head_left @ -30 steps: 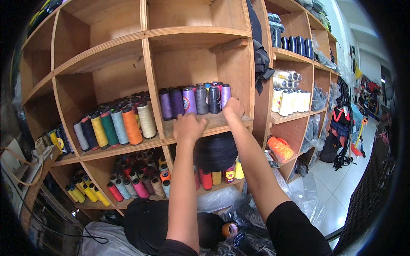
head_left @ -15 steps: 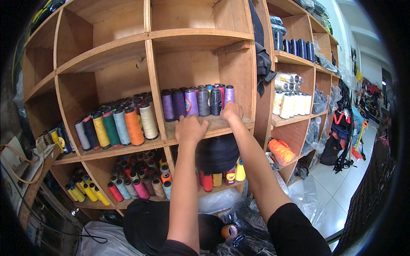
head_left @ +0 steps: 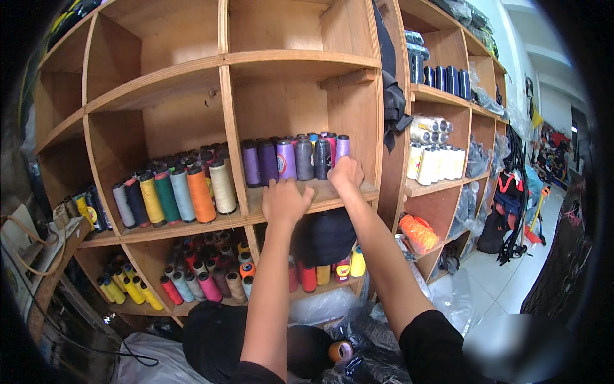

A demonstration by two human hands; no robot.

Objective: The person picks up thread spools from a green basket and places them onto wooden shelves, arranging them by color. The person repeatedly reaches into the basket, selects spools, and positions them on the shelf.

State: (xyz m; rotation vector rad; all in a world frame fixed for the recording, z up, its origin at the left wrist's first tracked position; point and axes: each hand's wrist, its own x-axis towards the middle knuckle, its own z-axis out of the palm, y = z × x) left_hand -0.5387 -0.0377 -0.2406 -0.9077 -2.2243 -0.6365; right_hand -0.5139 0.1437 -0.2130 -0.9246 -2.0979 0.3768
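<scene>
A front row of thread cones in purple, lavender, grey and dark blue (head_left: 305,160) stands upright in the middle compartment. My left hand (head_left: 288,203) rests on the front edge of that shelf. Its thumb is apart, and its fingertips reach the foot of a dark purple cone (head_left: 268,160); it holds nothing that I can see. At the row's right end, my right hand (head_left: 346,176) has its fingers closed around the lower part of a lavender thread cone (head_left: 343,147). The hand hides the base of that cone.
Left of my arms, more thread cones (head_left: 201,195) fill the neighbouring compartment. A black rounded bundle (head_left: 325,237) bulges out under the shelf. Clear plastic bags (head_left: 323,306) and a brown tape roll (head_left: 340,351) lie below. White cones (head_left: 441,164) stand in the right-hand shelving.
The whole view has shifted slightly, so the shelves sit a little lower in the picture. Both hands keep about the same places at the row of cones.
</scene>
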